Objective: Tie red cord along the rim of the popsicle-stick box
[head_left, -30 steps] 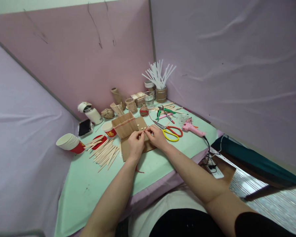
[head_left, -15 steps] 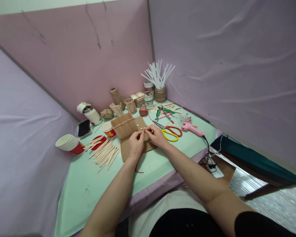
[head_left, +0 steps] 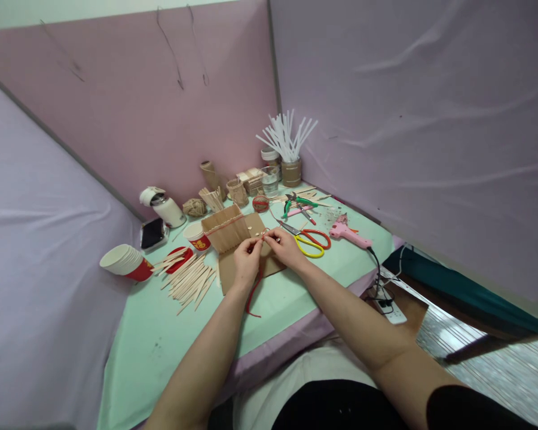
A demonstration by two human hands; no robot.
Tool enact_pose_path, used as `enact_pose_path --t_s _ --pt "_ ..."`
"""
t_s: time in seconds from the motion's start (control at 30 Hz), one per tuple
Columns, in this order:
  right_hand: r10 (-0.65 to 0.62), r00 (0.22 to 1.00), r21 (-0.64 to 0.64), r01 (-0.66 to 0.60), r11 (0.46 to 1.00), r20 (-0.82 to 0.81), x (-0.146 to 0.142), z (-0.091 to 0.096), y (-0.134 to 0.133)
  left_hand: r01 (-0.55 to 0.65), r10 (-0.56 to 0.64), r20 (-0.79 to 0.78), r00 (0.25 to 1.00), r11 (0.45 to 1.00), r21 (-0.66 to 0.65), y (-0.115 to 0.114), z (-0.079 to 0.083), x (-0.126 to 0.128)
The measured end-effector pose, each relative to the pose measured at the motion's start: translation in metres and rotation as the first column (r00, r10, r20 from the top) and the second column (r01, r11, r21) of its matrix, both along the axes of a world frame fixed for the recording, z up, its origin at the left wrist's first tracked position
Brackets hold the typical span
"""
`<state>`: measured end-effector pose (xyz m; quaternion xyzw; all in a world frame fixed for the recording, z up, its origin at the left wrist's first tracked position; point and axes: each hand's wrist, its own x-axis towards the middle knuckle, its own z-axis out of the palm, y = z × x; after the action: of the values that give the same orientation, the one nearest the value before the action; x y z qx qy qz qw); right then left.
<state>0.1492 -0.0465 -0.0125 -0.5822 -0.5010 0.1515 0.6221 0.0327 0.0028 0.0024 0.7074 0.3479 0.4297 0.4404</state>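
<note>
My left hand [head_left: 247,258] and my right hand [head_left: 282,245] meet above a brown cardboard sheet [head_left: 229,276], fingertips pinched close together on a thin red cord [head_left: 253,294]. One tail of the cord hangs below my left hand onto the table; a small loop rises over the fingertips. Just behind my left hand stands an open box made of wooden sticks [head_left: 226,230], with red cord along its edge. Scissors [head_left: 311,239] with one red and one yellow handle lie right of my right hand. A ball wound with red cord [head_left: 260,203] sits behind.
Loose wooden sticks [head_left: 192,282], a red lid [head_left: 179,260] and stacked paper cups [head_left: 126,263] lie left. A pink glue gun [head_left: 349,233] with a black cable and green-handled pliers [head_left: 298,204] lie right. Jars, twine and a bottle [head_left: 169,209] line the back.
Both hands stay nearly in place, still pinching the red cord. A small loop of cord now shows more clearly above the fingertips, and the hanging tail has shifted slightly.
</note>
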Motion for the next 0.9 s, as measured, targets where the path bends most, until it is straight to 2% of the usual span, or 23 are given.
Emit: enact_pose_path --t_s 0.23,0.33,0.47,0.57,0.6,0.67,0.8,0.9 --pt "0.023 0.997 -0.007 -0.024 1.000 -0.071 0.000 -0.001 0.002 0.020 -0.002 0.133 0.991 0.991 -0.135 0.005 -0.004 0.001" --pt "0.056 0.989 -0.028 -0.060 0.998 -0.137 -0.001 0.001 0.001 0.065 -0.009 0.224 0.974 0.968 -0.243 0.007 -0.008 0.003" --pt "0.101 0.971 -0.052 -0.115 0.992 -0.218 -0.002 0.005 -0.002 0.258 -0.079 0.394 0.916 0.867 -0.426 0.011 -0.008 0.004" --pt "0.112 0.966 -0.051 -0.127 0.991 -0.234 -0.002 0.006 -0.004 0.352 -0.136 0.430 0.893 0.805 -0.477 0.012 -0.006 0.003" --pt "0.106 0.968 -0.046 -0.119 0.992 -0.226 -0.002 0.006 -0.005 0.349 -0.143 0.416 0.898 0.807 -0.476 0.012 -0.006 0.003" --pt "0.072 0.980 -0.023 -0.077 0.997 -0.185 -0.001 0.004 -0.005 0.288 -0.129 0.355 0.926 0.850 -0.441 0.012 -0.006 0.002" --pt "-0.077 0.996 0.044 0.078 0.996 -0.038 -0.001 0.000 -0.003 0.115 -0.075 0.177 0.981 0.966 -0.232 0.009 -0.006 0.000" --pt "-0.087 0.996 0.057 0.085 0.995 0.025 -0.003 -0.002 -0.002 0.078 -0.063 0.118 0.991 0.989 -0.127 0.009 -0.007 -0.002"
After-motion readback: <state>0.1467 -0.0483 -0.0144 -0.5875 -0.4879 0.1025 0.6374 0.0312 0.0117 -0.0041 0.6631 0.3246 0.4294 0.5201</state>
